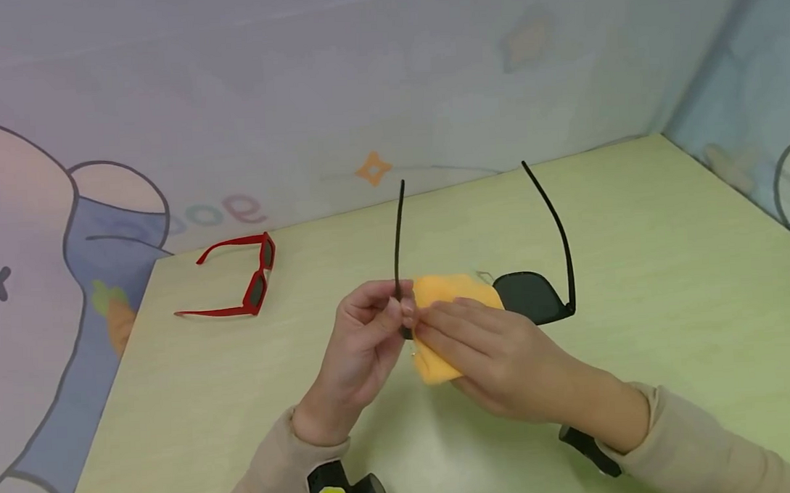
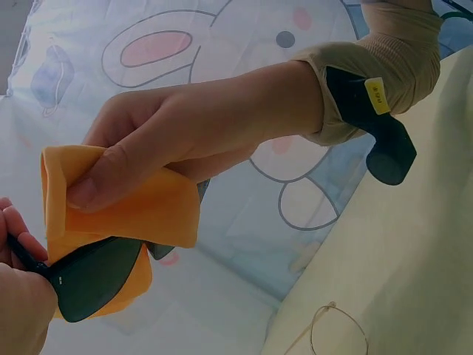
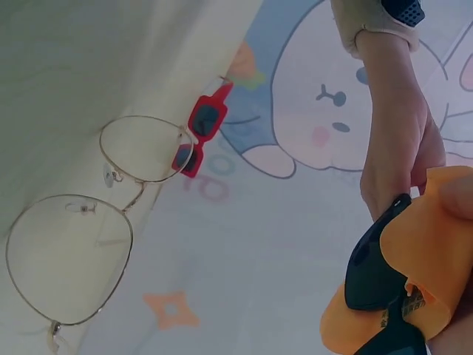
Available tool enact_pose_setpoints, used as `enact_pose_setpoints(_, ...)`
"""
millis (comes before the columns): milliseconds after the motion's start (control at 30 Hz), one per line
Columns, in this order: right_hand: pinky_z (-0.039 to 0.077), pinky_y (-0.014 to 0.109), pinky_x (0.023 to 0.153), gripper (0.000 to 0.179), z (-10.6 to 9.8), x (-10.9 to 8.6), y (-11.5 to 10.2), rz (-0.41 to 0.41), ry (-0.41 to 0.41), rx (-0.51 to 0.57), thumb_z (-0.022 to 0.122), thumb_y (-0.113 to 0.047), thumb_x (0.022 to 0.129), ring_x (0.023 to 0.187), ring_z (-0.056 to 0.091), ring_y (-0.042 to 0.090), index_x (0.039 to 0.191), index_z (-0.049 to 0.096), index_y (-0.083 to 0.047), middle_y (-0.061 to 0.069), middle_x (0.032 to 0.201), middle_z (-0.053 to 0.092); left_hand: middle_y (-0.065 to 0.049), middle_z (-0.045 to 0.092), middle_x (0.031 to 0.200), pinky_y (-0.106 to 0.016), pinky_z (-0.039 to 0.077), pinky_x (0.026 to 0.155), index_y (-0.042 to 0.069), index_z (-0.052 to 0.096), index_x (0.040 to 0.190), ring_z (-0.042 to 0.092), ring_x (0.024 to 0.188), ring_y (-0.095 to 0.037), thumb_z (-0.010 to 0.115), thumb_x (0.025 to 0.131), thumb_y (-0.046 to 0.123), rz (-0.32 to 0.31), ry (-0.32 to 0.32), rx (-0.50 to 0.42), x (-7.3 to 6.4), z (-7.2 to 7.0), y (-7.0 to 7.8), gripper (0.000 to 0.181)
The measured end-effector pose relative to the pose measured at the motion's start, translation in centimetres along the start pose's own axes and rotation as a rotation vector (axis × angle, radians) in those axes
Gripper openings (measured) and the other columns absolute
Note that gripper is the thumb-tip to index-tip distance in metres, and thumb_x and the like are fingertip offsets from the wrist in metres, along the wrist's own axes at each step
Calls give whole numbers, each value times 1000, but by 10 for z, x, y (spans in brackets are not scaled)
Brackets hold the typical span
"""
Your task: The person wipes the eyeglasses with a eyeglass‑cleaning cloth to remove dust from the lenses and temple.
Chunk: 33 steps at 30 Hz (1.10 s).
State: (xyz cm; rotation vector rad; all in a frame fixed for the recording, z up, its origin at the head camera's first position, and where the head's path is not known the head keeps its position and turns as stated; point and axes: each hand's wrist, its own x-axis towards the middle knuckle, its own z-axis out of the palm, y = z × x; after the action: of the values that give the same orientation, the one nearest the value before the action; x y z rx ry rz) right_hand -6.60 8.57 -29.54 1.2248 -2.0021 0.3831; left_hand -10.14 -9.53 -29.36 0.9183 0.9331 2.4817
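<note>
Black sunglasses [image 2: 96,285], apparently mid-wipe
Left hand [image 1: 362,342] pinches them, right hand [image 1: 497,352] grips yellow cloth [image 1: 455,289]; next probably calls for the uncovered lens [image 1: 529,297]

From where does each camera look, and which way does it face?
Head: on the head, facing forward and down at yellow cloth and black sunglasses; left hand, right hand, sleeves show.
Left wrist: worn there, facing the cloth; right hand, its sleeve, part of left hand show.
Right wrist: worn there, facing cloth and thin-framed glasses; left hand, its sleeve, part of right hand show.
Head and right wrist share red sunglasses.
</note>
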Motion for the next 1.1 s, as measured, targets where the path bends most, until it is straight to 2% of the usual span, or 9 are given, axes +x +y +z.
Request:
enact_pose_setpoints(267,51,42,81,38,-1,1,5,4,-1,-36,36,-20,100,98,63,23,104,66,3,11,103,67,2,66,94,-17,45,78,16,72,104,58,82,-7,61,89,7,-69,-40,7,-1,-4,-1,21)
enact_pose_setpoints(567,48,44,87,43,-2,-1,11,58,-64,-13,29,-22,101,108,59,25,114,61,4,14,119,61,2,67,91,-19,46,79,17,72,103,58,80,-7,63,87,9,-88,-19,19,-2,-2,-2,20)
enact_pose_setpoints(767,49,44,86,37,-1,-4,16,37,-39,-69,34,-17,98,105,61,26,111,61,4,15,113,63,4,66,90,-17,45,77,16,71,102,57,80,-6,62,89,10,-30,11,69,-1,-6,2,17)
enact_pose_setpoints(1000,49,44,85,39,-2,-6,19,-18,8,-74,33,-20,101,102,62,28,110,62,5,16,110,64,1,64,96,-17,45,78,14,70,104,57,84,-7,60,89,7,-13,-5,23,-2,-7,6,19)
enact_pose_setpoints(1100,50,43,84,33,-2,-6,17,-67,40,-83,39,-17,99,99,63,26,108,62,5,15,107,65,1,65,96,-17,45,79,13,70,103,58,84,-7,60,89,8,3,0,28,-2,-7,6,19)
